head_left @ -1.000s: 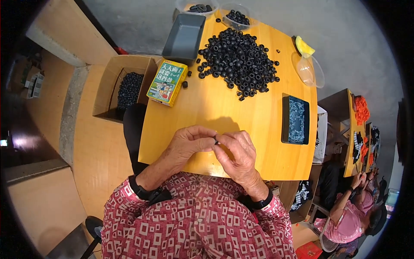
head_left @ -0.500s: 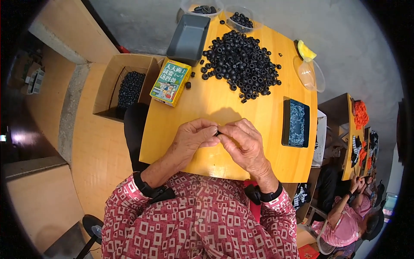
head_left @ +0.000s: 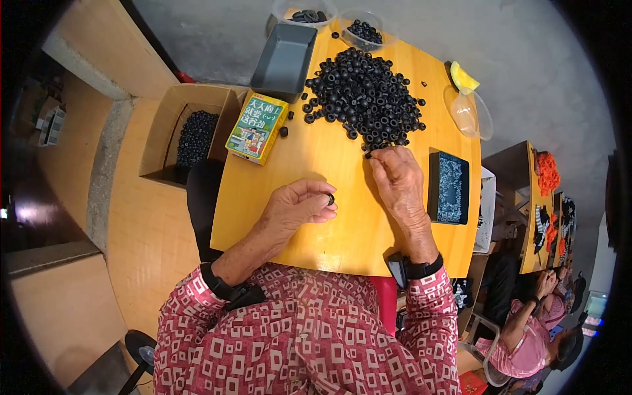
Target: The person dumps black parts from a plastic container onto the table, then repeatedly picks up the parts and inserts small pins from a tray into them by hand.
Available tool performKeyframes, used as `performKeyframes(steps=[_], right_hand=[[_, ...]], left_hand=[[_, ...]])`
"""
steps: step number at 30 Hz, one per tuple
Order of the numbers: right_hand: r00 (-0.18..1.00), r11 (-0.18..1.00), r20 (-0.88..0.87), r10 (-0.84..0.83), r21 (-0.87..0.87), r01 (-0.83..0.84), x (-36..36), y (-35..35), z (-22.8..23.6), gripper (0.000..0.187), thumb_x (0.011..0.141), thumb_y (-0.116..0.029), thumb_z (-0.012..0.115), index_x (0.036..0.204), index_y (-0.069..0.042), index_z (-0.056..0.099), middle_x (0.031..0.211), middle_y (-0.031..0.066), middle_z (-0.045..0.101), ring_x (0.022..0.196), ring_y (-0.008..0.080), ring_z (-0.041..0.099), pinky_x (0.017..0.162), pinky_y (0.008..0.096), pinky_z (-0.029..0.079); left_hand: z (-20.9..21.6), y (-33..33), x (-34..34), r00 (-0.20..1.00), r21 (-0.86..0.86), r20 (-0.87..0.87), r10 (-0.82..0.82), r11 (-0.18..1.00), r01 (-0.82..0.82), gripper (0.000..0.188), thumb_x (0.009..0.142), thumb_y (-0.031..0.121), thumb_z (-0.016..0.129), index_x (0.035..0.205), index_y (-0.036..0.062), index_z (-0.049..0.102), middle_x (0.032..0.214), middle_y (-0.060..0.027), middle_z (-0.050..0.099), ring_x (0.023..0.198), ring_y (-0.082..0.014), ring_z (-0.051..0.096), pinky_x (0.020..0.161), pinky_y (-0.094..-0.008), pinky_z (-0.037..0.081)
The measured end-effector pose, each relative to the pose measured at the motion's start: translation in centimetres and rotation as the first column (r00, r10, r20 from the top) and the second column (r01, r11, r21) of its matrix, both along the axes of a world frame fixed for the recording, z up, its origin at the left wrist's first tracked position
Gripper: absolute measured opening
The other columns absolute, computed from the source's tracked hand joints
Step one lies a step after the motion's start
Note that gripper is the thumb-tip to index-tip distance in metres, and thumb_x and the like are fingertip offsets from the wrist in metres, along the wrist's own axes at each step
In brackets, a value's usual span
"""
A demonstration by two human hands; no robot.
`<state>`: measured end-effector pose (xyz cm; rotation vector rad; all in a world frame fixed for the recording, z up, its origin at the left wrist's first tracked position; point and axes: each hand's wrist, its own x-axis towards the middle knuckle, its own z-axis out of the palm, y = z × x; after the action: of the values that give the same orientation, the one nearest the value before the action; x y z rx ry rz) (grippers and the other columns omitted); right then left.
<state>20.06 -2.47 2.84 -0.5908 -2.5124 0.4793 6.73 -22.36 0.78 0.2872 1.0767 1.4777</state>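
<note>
A small round black rubber-looking part [head_left: 330, 199] is pinched between the thumb and fingers of my left hand [head_left: 299, 204], above the near middle of the table. My right hand [head_left: 398, 181] is at the near edge of a heap of similar black parts [head_left: 365, 92], its fingers curled together and pointing down. One small black piece [head_left: 368, 155] shows beside those fingertips. Whatever lies between the right fingers is hidden by the hand.
On the yellow table [head_left: 309, 247] are a grey tray [head_left: 263, 69], a printed box [head_left: 257, 128] and a black tray of small bluish pieces [head_left: 450, 187]. Clear tubs [head_left: 342, 39] stand at the far edge. A cardboard box [head_left: 158, 131] is left; another person [head_left: 530, 329] sits right.
My right hand has left my left hand and moved away and to the right, to the heap's near edge. The left hand stays put, still holding the black part.
</note>
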Motion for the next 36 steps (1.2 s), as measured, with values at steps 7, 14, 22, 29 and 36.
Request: performKeyframes(steps=[7, 14, 22, 29, 36], right_hand=[[0.998, 0.999, 0.061, -0.014, 0.044, 0.011, -0.9, 0.2, -1.1, 0.013, 0.083, -0.004, 0.07, 0.096, -0.001, 0.068, 0.087, 0.013, 0.064, 0.084, 0.0325, 0.062, 0.074, 0.0383, 0.051], [0.999, 0.999, 0.008, -0.051, -0.017, 0.051, 0.0, 0.2, -1.3, 0.01, 0.082, -0.004, 0.07, 0.091, -0.002, 0.067, 0.085, 0.0134, 0.062, 0.082, 0.0335, 0.062, 0.072, 0.0395, 0.051], [0.995, 0.984, -0.023, -0.1, 0.146, 0.102, 2.5, -0.8, 2.5, 0.016, 0.082, -0.006, 0.072, 0.097, -0.003, 0.068, 0.088, 0.0145, 0.064, 0.083, 0.0351, 0.063, 0.072, 0.0418, 0.052], [0.866, 0.908, 0.275, -0.418, 0.168, 0.385, 12.4, 4.8, 4.1, 0.019, 0.081, -0.006, 0.072, 0.099, -0.002, 0.068, 0.084, 0.014, 0.066, 0.078, 0.0309, 0.067, 0.069, 0.0391, 0.053], [0.858, 0.916, 0.32, -0.401, 0.137, 0.377, 13.2, 5.8, 1.6, 0.023, 0.08, -0.01, 0.072, 0.102, -0.003, 0.066, 0.09, 0.0153, 0.064, 0.085, 0.036, 0.064, 0.073, 0.044, 0.052]], left_hand=[[-0.3, -0.1, -0.1, 0.999, 0.022, 0.039, 0.022, 0.999, -0.023, 0.02, 0.096, 0.011, 0.066, 0.114, 0.0036, 0.063, 0.103, -0.0067, 0.069, 0.094, -0.0165, 0.07, 0.084, -0.0295, 0.059], [0.9, 0.4, 0.0, 0.995, -0.012, 0.089, 0.039, 0.999, -0.038, 0.021, 0.094, 0.009, 0.067, 0.113, 0.0021, 0.064, 0.103, -0.0068, 0.067, 0.095, -0.0153, 0.068, 0.086, -0.0257, 0.057], [0.0, -0.1, -0.4, 0.996, -0.033, 0.039, 0.08, 0.996, -0.079, 0.018, 0.096, 0.007, 0.063, 0.113, 0.002, 0.064, 0.102, -0.008, 0.069, 0.091, -0.0148, 0.069, 0.084, -0.0251, 0.058], [0.5, 0.4, -0.3, 0.998, -0.028, 0.029, 0.06, 0.998, -0.059, 0.019, 0.096, 0.008, 0.064, 0.115, 0.0028, 0.064, 0.101, -0.0077, 0.07, 0.092, -0.0156, 0.07, 0.084, -0.0255, 0.057], [0.4, 0.5, -0.1, 0.998, -0.025, 0.009, 0.054, 0.998, -0.054, 0.019, 0.097, 0.009, 0.064, 0.115, 0.003, 0.064, 0.103, -0.0073, 0.069, 0.092, -0.0151, 0.069, 0.086, -0.0268, 0.057]])
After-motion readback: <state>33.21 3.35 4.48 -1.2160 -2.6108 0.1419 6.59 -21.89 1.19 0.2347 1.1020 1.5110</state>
